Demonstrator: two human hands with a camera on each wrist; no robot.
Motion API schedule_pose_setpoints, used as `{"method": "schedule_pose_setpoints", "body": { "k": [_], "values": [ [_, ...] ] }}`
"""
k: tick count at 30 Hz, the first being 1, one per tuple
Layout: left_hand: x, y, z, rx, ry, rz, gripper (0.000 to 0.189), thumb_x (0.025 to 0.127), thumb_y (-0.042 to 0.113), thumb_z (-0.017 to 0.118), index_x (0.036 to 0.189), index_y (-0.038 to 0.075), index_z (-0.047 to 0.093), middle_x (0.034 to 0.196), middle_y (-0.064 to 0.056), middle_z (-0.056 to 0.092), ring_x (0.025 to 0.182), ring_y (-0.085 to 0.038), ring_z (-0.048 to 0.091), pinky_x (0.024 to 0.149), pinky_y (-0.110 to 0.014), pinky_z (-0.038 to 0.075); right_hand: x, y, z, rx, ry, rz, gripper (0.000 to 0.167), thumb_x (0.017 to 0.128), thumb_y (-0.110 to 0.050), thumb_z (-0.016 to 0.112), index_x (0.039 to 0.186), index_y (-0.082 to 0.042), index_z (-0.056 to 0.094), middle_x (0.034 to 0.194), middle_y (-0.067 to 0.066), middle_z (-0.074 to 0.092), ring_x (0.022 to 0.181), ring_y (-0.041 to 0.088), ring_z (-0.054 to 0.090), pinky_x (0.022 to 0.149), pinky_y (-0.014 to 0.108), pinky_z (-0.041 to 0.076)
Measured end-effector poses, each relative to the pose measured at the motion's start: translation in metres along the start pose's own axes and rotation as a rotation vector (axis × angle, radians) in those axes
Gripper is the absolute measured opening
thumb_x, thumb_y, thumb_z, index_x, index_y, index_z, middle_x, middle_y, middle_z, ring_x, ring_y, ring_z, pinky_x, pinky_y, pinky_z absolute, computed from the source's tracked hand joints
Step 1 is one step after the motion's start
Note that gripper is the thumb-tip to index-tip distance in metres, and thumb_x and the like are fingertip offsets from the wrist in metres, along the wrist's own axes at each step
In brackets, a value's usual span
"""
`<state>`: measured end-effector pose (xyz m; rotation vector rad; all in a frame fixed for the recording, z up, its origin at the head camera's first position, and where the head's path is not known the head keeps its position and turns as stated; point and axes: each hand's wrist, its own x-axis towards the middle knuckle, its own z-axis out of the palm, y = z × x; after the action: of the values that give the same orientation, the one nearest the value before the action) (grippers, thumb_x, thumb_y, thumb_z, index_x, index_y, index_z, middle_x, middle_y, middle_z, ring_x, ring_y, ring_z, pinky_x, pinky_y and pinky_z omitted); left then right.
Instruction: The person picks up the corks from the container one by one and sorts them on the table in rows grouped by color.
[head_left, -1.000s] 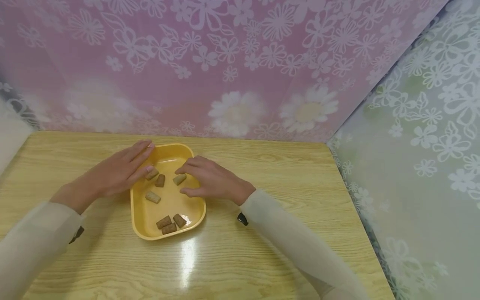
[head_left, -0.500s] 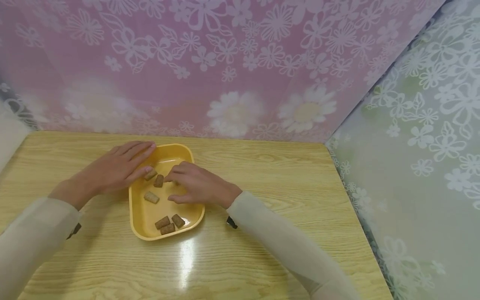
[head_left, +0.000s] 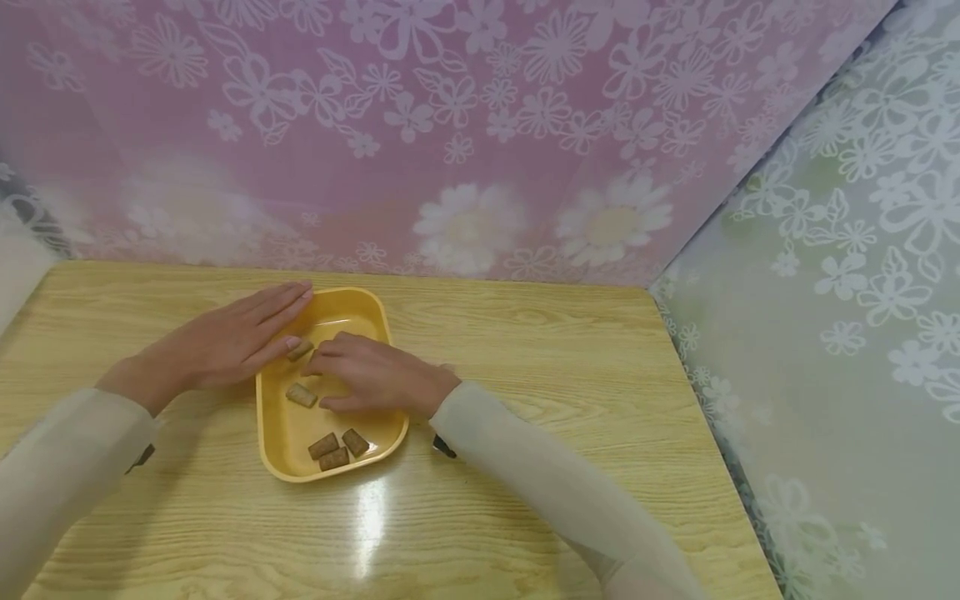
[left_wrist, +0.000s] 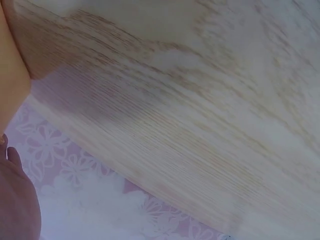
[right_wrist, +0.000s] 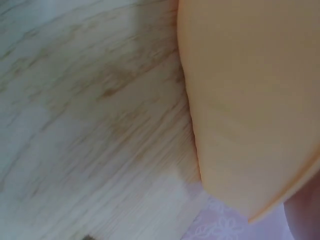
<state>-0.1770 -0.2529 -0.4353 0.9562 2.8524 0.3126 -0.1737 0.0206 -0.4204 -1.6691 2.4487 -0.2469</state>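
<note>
A yellow tray (head_left: 260, 421) holds several short, brown, cork-like pieces. My left hand (head_left: 225, 340) lies with straight fingers along its left rim, the thumb beside a light brown piece (head_left: 301, 349). Inside the tray, my right hand (head_left: 367, 372) hovers low with bent fingers, the thumb apart from them; whatever is under the palm is hidden. Just left of that thumb lies a paler piece (head_left: 302, 395). Three darker ones (head_left: 324, 446) cluster at the near end. The right wrist view shows the tray's outer wall (right_wrist: 245, 100) and a bit of my right hand (right_wrist: 303, 210).
The tray stands on a wood-grain table (head_left: 525, 367), left of its middle. A pink flowered cloth (head_left: 360, 167) hangs behind the table, and a pale flowered one (head_left: 847, 333) is on the right. Light sleeves (head_left: 555, 467) cover both forearms.
My right hand has moved left across the tray, now covering the spots where a dark piece and a pale piece showed. My left hand has barely moved.
</note>
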Motion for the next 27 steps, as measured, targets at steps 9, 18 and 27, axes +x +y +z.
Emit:
{"method": "schedule_pose_setpoints", "body": {
  "k": [9, 18, 27],
  "values": [
    [-0.001, -0.004, 0.005, 0.016, 0.026, 0.055, 0.071, 0.118, 0.038, 0.044, 0.177, 0.014, 0.013, 0.185, -0.008, 0.009, 0.171, -0.034, 0.015, 0.138, -0.024, -0.002, 0.012, -0.003, 0.007, -0.027, -0.049, -0.008, 0.049, 0.110, -0.030, 0.066, 0.156, -0.014, 0.060, 0.157, -0.001, 0.062, 0.141, 0.016, 0.057, 0.124, 0.023, 0.040],
    [-0.001, -0.004, 0.002, 0.040, -0.005, 0.080, 0.070, 0.119, 0.036, 0.042, 0.176, 0.008, 0.013, 0.185, -0.012, 0.006, 0.172, -0.034, 0.010, 0.132, -0.017, -0.012, 0.023, -0.008, 0.013, -0.060, -0.117, 0.019, 0.049, 0.111, -0.026, 0.063, 0.159, -0.016, 0.055, 0.162, -0.003, 0.056, 0.152, 0.014, 0.048, 0.131, 0.024, 0.031],
    [-0.001, -0.004, 0.001, 0.014, -0.008, 0.055, 0.069, 0.118, 0.036, 0.041, 0.177, 0.011, 0.015, 0.185, -0.010, 0.009, 0.171, -0.035, 0.012, 0.135, -0.020, -0.008, 0.024, -0.012, 0.017, -0.086, -0.142, 0.029, 0.036, 0.114, -0.028, 0.061, 0.150, -0.021, 0.061, 0.152, -0.008, 0.061, 0.144, 0.013, 0.050, 0.124, 0.025, 0.039]
  ]
}}
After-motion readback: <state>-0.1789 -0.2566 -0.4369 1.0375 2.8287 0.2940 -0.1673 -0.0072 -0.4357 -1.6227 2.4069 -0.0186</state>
